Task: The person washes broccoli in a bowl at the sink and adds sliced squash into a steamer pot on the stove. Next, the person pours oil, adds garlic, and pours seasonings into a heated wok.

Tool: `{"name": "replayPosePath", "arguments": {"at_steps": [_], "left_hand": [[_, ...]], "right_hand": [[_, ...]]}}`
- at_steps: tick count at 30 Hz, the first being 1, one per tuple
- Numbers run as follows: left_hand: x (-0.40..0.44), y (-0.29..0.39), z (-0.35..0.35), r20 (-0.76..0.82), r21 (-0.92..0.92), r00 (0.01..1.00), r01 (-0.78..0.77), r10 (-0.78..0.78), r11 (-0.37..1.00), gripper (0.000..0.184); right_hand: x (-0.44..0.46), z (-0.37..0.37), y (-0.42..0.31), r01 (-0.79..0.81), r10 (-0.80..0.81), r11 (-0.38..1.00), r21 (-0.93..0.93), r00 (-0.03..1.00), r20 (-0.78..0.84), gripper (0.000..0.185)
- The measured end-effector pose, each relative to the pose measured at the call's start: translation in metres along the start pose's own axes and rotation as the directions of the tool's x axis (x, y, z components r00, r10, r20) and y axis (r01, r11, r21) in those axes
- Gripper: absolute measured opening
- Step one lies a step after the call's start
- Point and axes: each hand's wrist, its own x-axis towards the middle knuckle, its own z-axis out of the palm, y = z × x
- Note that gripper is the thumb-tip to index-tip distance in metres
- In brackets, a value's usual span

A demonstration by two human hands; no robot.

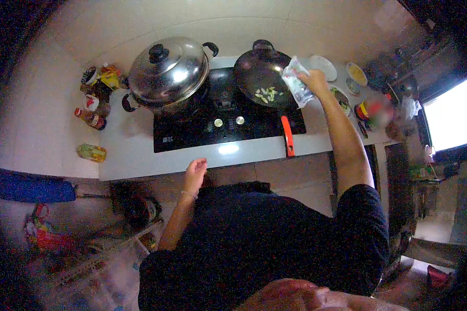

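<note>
My right hand (314, 81) is closed around a crinkled white-and-clear plastic packet (298, 85), held tilted over the right rim of a dark wok (254, 65). Several pale green and whitish pieces (268, 94) lie low in the wok, which sits on the right side of the black gas stove (192, 136). An orange handle (287, 136) points toward me below the wok; where it joins is unclear. Near the counter's front edge, my left hand (195, 172) hangs with loosely bent fingers and nothing in it.
A large lidded steel pot (166, 72) takes up the stove's left side. Sauce bottles (91, 119) and packets stand at the counter's left end. Right of the wok are a white plate (323, 67), a bowl of yellow food (356, 74) and a plate of greens (341, 99).
</note>
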Motion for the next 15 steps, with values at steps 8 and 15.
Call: {"name": "replayPosePath", "arguments": {"at_steps": [8, 15], "left_hand": [[0.011, 0.007, 0.005, -0.021, -0.027, 0.999, -0.030, 0.029, 0.999, 0.021], [0.017, 0.008, 0.001, -0.025, 0.000, 1.000, -0.005, 0.005, 1.000, 0.022]], "right_hand": [[0.002, 0.008, -0.016, -0.096, 0.066, 0.973, 0.209, 0.987, 0.146, 0.030], [0.021, 0.054, 0.022, -0.107, 0.110, 0.971, 0.213, 0.994, 0.000, 0.033]]}}
